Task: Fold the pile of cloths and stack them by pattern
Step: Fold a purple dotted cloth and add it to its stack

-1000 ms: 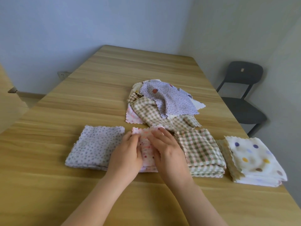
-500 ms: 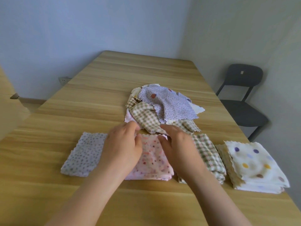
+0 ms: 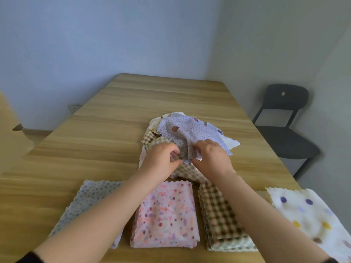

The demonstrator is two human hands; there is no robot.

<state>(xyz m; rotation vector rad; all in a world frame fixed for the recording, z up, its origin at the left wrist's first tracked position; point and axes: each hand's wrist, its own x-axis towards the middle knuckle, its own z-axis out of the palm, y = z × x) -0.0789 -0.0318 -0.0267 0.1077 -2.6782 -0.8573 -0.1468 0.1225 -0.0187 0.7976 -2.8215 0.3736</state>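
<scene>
A loose pile of cloths (image 3: pixel 152 137) lies mid-table, topped by a lilac dotted cloth (image 3: pixel 191 130). My left hand (image 3: pixel 161 160) and my right hand (image 3: pixel 210 158) both pinch the near edge of that lilac cloth, with a checked cloth (image 3: pixel 186 170) just beneath. Along the near edge sit four folded stacks: a grey-lilac dotted stack (image 3: pixel 85 204), a pink speckled stack (image 3: pixel 167 215), a green-brown checked stack (image 3: pixel 220 219) and a white stack with big coloured dots (image 3: pixel 307 215).
The wooden table (image 3: pixel 114 133) stretches far back and left of the pile. A dark chair (image 3: pixel 284 130) stands at the right beside the table, near the wall. A wall socket (image 3: pixel 74 107) shows at the left.
Both hands left the pink speckled stack, reached forward to the loose pile and took hold of the lilac cloth's near edge. The camera tilted up.
</scene>
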